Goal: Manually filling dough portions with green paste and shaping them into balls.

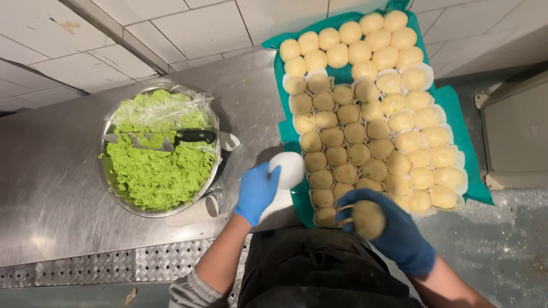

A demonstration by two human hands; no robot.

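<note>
- The left hand (257, 191), in a blue glove, pinches a white fluted paper baking cup (287, 169) over the brushed steel counter (51, 188), just beside the near-left corner of the tray.
- The right hand (394, 231), also blue-gloved, closes around a round pale-tan dough ball (369, 219) above the tray's near edge; its fingers hide part of the ball's far side.
- A teal plastic tray (451, 102) carries rows of similar dough balls (354, 132), most of them seated in white paper cups; the farthest rows are paler yellow, and the tray's top corner is cut off by the frame.
- To the left, a round metal bowl (104, 171) holds a bright green crumbly filling (157, 171), partly veiled by crumpled clear plastic film (154, 108).
- A black-handled knife (171, 138) lies across the filling, its blade smeared with green and hard to trace.
- A stack of white paper cups (194, 211) lies on its side against the bowl's near rim; another white piece (229, 141) peeks from behind the bowl, too hidden to identify.
- A dark apron (319, 268) fills the bottom centre, and a grey lidded bin (516, 131) at right is cropped.
</note>
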